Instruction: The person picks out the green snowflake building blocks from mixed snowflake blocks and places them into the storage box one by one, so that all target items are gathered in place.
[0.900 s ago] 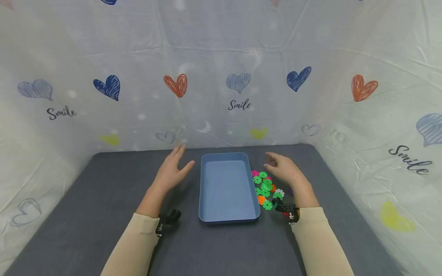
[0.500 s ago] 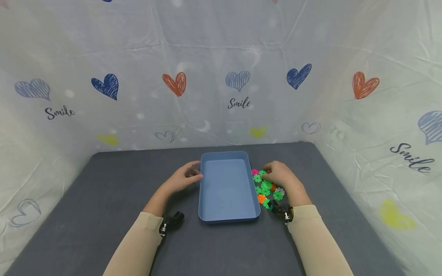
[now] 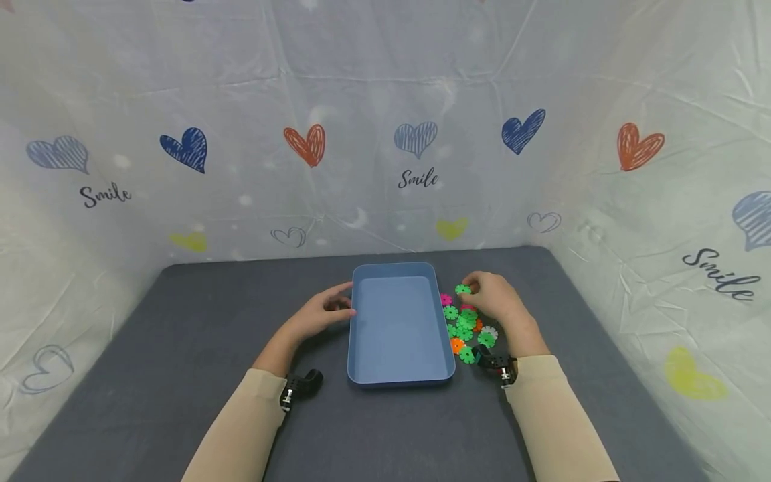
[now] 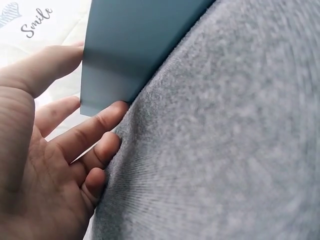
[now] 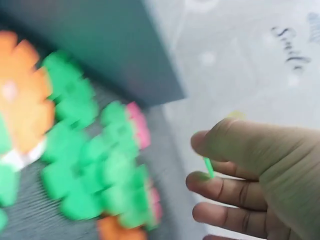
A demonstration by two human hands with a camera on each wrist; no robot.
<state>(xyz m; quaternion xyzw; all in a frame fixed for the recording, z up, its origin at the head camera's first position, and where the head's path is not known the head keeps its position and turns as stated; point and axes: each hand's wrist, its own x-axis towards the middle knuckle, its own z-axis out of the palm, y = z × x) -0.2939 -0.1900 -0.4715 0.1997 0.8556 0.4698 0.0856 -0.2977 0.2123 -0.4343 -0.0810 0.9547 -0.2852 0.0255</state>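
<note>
A pale, creased cloth (image 3: 361,53), printed with hearts and the word "Smile," begins at the far left and stands behind and on both sides of a dark grey table (image 3: 385,442). The left sleeve (image 3: 235,435), cream in colour, reaches over the table, with a black wrist device (image 3: 304,384) beneath its cuff. The left hand (image 3: 316,313) is relaxed, its fingers lightly bent; thumb and index finger touch the left rim of the tray, and in the left wrist view the middle fingertip meets the foot of its outer wall. The blue tray (image 3: 395,328), rectangular and shallow, lies flat near the middle, its longer sides running away from the person.

Just beside the right wall of the tray lies a loose group of small flower-shaped discs: a pink disc (image 3: 446,299) toward the far end, an orange disc (image 3: 457,346) toward the near end, overlapping green discs (image 3: 464,321) between, and a white disc (image 3: 492,331) farther right, partly covered by a green one. Above the far end of this group, a single green disc (image 3: 462,289) is pinched between the thumb and fingertips of the right hand (image 3: 495,298); the right wrist view shows it edge-on. A second black device (image 3: 496,363) sits at the right cuff, followed by the right sleeve (image 3: 560,415), also cream.
</note>
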